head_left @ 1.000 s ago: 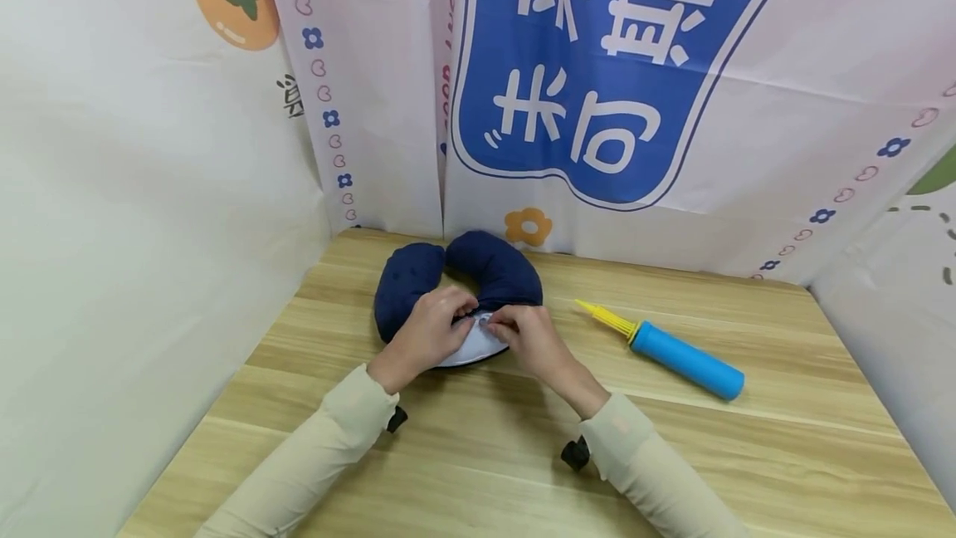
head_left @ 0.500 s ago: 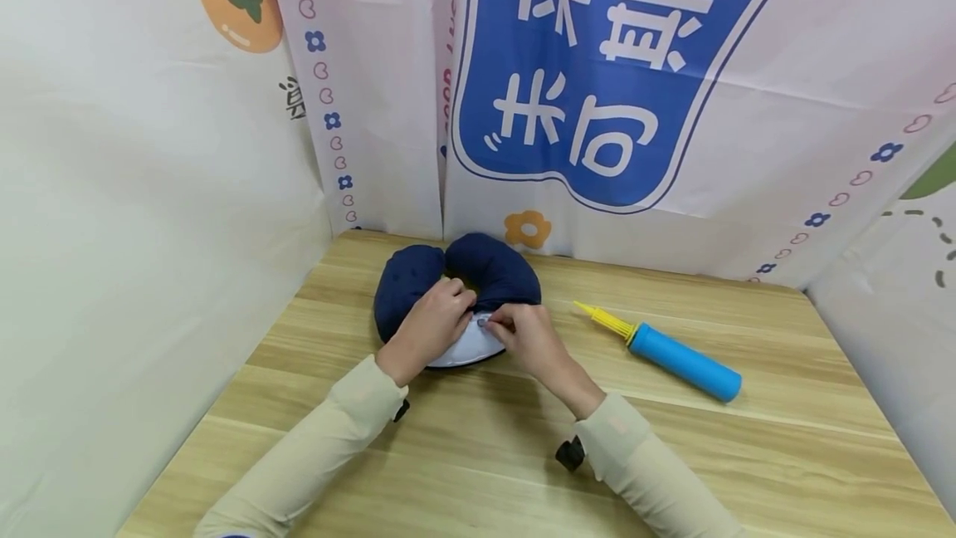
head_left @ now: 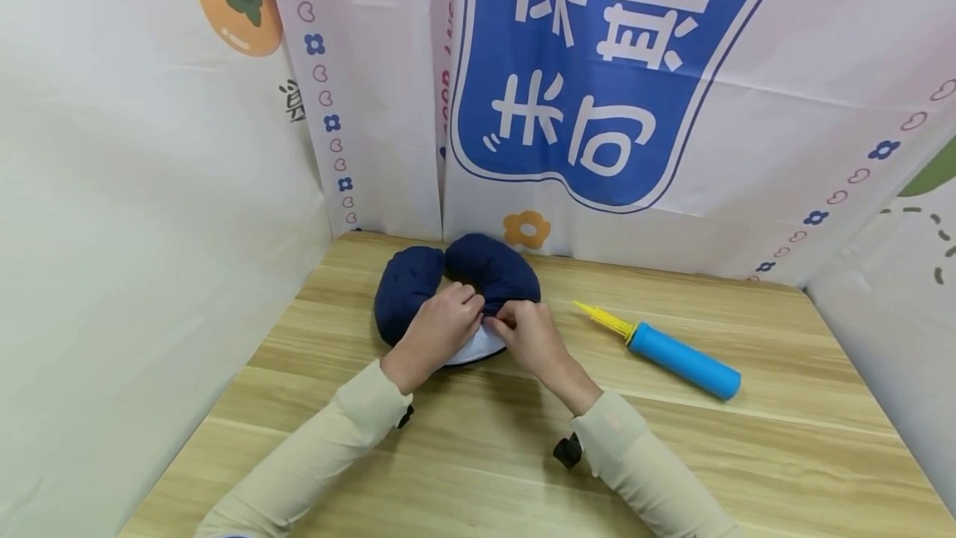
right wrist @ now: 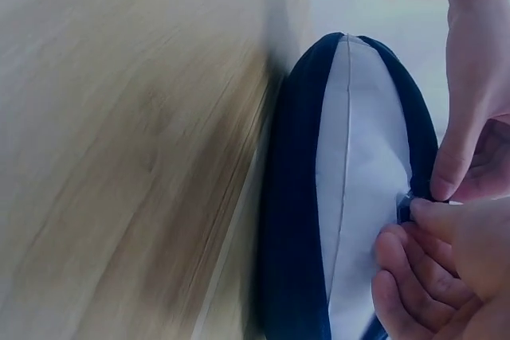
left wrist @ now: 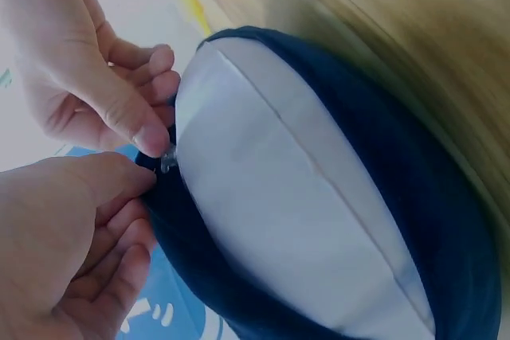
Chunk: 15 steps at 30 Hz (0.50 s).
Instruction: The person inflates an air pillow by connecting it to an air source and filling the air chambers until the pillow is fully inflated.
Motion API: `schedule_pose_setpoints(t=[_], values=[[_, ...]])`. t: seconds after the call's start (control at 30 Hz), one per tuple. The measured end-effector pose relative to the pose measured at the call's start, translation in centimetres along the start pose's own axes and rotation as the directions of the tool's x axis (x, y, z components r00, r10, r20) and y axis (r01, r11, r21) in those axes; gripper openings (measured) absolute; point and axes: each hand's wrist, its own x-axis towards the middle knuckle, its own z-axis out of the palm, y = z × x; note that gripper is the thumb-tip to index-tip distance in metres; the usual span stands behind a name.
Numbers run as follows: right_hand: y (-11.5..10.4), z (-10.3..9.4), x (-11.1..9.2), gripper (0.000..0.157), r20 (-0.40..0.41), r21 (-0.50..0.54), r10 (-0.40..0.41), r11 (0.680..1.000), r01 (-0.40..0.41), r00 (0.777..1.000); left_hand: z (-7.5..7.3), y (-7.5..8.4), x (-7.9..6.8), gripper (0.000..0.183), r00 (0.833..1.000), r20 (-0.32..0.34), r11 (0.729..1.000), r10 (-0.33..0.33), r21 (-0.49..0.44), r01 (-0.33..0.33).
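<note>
The left hand (head_left: 442, 322) pinches the navy cover (left wrist: 182, 227) of a U-shaped neck pillow (head_left: 496, 271), which lies on the bench (head_left: 478, 455) beneath both hands. Just beside it, the right hand (head_left: 532, 335) pinches what seems a small clear valve (left wrist: 168, 158) (fingertips hide most of it). White lining (left wrist: 275, 161) shows between the hands; a blue pump (head_left: 683, 360) lies right of the right hand.

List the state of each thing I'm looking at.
Dark blue cover: open, parted along one edge.
White inner part: showing through the opening.
Clear valve: partly hidden; open or plugged, cannot tell.
Left hand: pinching the cover's edge.
Right hand: pinching at the valve.
Pump: lying on its side, untouched.
</note>
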Motion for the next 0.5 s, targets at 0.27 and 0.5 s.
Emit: schedule_pose_setpoints(t=[0.27, 0.5], values=[[1.0, -2.2, -0.7, 0.018, 0.118, -0.042, 0.065, 0.997, -0.061, 0.991, 0.3, 1.4, -0.6, 0.013, 0.987, -0.038, 0.971, 0.159, 0.184, -0.15], [4.0, -4.5, -0.8, 0.009, 0.15, -0.104, 0.153, 0.985, -0.138, 0.977, 1.1, 2.4, -1.5, 0.016, 0.968, -0.031, 0.936, 0.248, 0.266, -0.231]])
